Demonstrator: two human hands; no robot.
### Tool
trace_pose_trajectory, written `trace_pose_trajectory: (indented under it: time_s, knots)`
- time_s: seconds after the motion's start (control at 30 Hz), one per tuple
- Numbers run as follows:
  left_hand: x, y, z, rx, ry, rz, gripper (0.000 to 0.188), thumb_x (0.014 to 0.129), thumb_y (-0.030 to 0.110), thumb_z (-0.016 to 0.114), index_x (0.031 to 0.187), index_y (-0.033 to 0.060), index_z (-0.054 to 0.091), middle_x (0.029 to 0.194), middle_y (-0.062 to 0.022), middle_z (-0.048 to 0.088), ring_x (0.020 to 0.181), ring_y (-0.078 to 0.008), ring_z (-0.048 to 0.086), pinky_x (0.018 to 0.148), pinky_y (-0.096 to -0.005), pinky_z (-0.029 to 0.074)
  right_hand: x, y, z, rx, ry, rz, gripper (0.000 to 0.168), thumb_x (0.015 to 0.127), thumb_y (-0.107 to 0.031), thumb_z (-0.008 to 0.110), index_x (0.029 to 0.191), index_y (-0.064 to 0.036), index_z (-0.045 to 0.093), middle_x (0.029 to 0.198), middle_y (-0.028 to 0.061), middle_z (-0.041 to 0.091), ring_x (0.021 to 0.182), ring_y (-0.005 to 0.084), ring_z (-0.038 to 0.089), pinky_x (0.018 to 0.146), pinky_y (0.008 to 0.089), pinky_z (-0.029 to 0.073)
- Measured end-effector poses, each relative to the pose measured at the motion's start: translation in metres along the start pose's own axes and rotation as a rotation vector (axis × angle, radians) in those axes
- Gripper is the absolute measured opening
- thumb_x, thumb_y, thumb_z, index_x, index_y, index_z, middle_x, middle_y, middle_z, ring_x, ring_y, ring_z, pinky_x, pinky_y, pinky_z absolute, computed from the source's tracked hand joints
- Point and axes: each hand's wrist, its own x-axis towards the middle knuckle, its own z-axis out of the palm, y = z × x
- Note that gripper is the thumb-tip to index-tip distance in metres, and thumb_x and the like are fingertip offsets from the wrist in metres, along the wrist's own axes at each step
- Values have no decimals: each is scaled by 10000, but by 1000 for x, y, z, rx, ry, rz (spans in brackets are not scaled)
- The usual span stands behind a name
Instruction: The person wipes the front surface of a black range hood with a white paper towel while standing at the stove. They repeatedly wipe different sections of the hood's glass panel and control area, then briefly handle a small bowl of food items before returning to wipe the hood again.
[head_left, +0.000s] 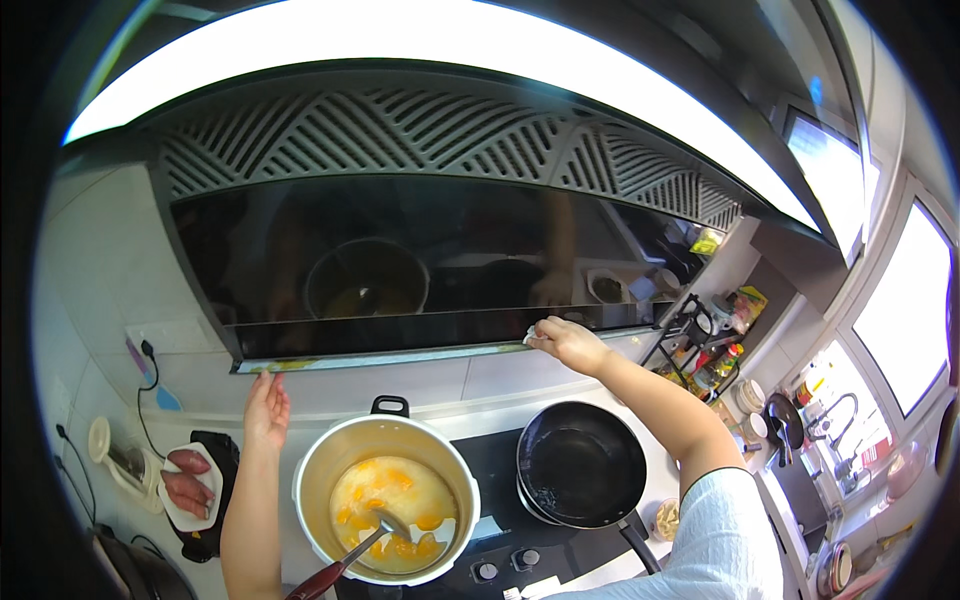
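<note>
My left hand is raised palm up, its fingertips at the left end of the lower metal edge of the range hood; whether it grips anything cannot be told. My right hand pinches a small white wad, perhaps tissue or cloth, against the same edge farther right. Below, a large metal pot holds pale liquid with orange pieces, and a ladle with a dark red handle rests in it. To its right, a black frying pan sits on the black cooktop.
Sweet potatoes lie on a white plate over a black appliance at left, near a blue spatula on the wall. At right are a black spice rack, a small wok and a faucet. The glossy hood panel spans overhead.
</note>
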Motion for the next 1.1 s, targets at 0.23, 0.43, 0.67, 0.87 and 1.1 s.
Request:
trace_pose_trajectory:
  time_s: [0.23, 0.43, 0.67, 0.87, 1.1]
  knots:
    - [8, -5, -3, -15, -3, 18, 392, 862, 269, 702, 1196, 133, 547, 1099, -51, 630, 982, -115, 601, 849, -234, 483, -55, 38, -11, 33, -31, 128, 168, 846, -175, 608, 969, -99, 694, 937, 64, 558, 925, 258, 569, 782, 354, 495]
    - [14, -3, -8, -60, -51, 28, 362, 891, 213, 662, 1188, 56, 526, 1155, -121, 602, 1126, -209, 578, 952, -289, 491, -102, 71, -13, 119, -74, 345, 192, 846, -210, 621, 943, -45, 622, 960, 128, 561, 939, 315, 569, 805, 381, 461]
    - [15, -1, -14, -58, -50, 46, 395, 883, 209, 672, 1201, 43, 505, 1170, -130, 594, 1118, -211, 583, 943, -273, 499, -141, 93, -24, 293, -9, 875, 249, 807, -222, 639, 909, -3, 579, 956, 187, 568, 956, 369, 560, 814, 405, 445]
    - [14, 0, -8, -51, -74, 18, 412, 880, 222, 677, 1210, 44, 506, 1168, -130, 595, 1121, -204, 578, 957, -268, 484, -190, 115, -15, 108, 256, 790, 207, 766, 49, 578, 894, -53, 704, 919, 154, 587, 858, 332, 597, 757, 369, 487]
    - [14, -2, -11, -41, -85, 26, 423, 878, 235, 680, 1220, 48, 515, 1167, -125, 599, 1086, -191, 594, 943, -254, 482, -203, 112, -19, 974, 666, 1212, 193, 898, -23, 543, 1057, 45, 630, 962, 90, 637, 798, 133, 617, 728, 273, 531]
